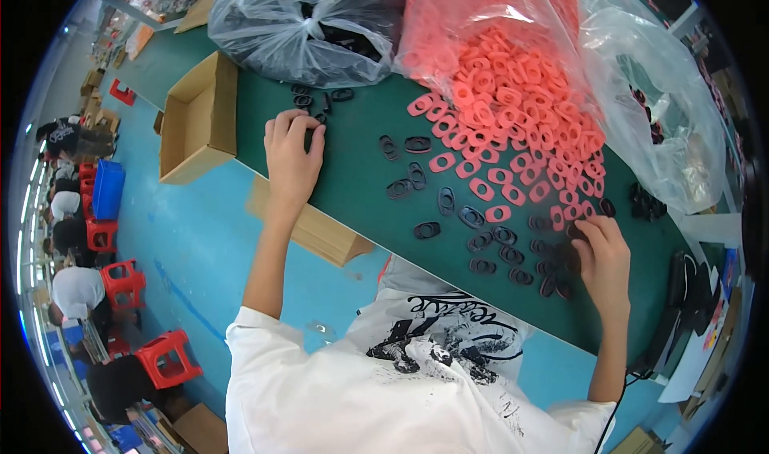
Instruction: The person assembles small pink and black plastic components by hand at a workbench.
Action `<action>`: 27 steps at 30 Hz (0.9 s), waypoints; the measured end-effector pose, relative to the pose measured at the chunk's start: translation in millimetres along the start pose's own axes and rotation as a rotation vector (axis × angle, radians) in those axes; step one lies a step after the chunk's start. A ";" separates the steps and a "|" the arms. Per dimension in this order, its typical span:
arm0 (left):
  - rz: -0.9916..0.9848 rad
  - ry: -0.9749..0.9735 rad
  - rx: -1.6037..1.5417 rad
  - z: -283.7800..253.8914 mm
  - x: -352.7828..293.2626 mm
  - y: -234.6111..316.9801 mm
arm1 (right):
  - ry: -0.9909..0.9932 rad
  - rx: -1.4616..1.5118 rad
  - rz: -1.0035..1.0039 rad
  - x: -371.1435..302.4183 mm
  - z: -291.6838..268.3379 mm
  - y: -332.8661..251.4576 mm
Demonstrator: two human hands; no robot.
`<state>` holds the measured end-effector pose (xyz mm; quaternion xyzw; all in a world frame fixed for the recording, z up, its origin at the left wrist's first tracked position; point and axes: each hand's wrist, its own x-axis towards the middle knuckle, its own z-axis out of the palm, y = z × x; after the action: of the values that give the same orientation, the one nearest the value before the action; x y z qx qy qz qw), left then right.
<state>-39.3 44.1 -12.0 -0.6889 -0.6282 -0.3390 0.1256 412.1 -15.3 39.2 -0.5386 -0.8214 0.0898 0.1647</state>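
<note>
My left hand reaches to the far left part of the green table, fingers bent, thumb and fingertips closed at a small black oval piece. Several more black oval pieces lie just beyond it. At the right, my right hand has its thumb and forefinger closed around a dark oval piece, partly hidden by the fingers. Between the hands lie scattered black oval rings. Past them, a heap of coral-red oval rings spills from a clear plastic bag.
A tied clear bag with dark contents stands at the back. An open cardboard box sits at the table's left edge. Another clear bag and a black cluster are at the right. Red stools and other people are at far left.
</note>
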 end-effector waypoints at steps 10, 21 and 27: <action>0.433 -0.409 -0.644 -13.8 0.2 135.6 | -0.035 0.085 0.022 -0.7 -0.4 3.5; 0.537 -0.606 -0.639 10.5 17.3 155.1 | 0.027 0.098 0.046 -4.0 7.2 4.7; 0.699 -0.629 -0.617 4.1 35.4 165.8 | 0.042 0.095 0.037 -3.4 -0.7 4.1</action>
<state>118.9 44.5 49.0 -0.9288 -0.2415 -0.2238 -0.1703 417.1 -16.8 37.9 -0.5472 -0.8023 0.1204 0.2057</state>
